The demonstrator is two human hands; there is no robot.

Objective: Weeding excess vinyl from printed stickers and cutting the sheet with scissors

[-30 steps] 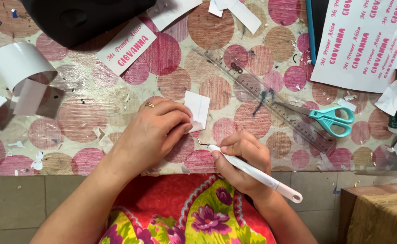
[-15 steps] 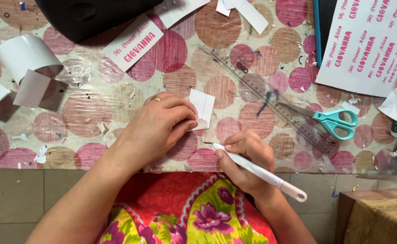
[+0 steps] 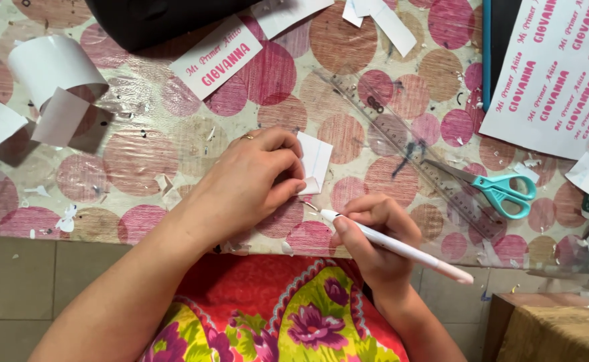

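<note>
My left hand [image 3: 254, 177] presses down on a small folded piece of white paper [image 3: 314, 161] on a table covered with a pink-and-brown dotted plastic cloth [image 3: 140, 154]. A ring shows on one finger. My right hand [image 3: 375, 231] grips a white pen-like craft knife [image 3: 402, 248]. Its tip points at the lower corner of the paper, just off the paper's edge near my left fingertips.
A clear ruler [image 3: 402, 137] lies diagonally to the right, with teal-handled scissors [image 3: 502, 191] beside it. A printed sheet of pink labels [image 3: 556, 67] sits at top right, a cut label [image 3: 217, 57] at top centre, curled white paper strips [image 3: 46, 80] at left, a black object [image 3: 154, 20] at top.
Both hands stay on the paper and the knife. The knife tip has shifted slightly along the paper's lower corner; the view has drifted a little.
</note>
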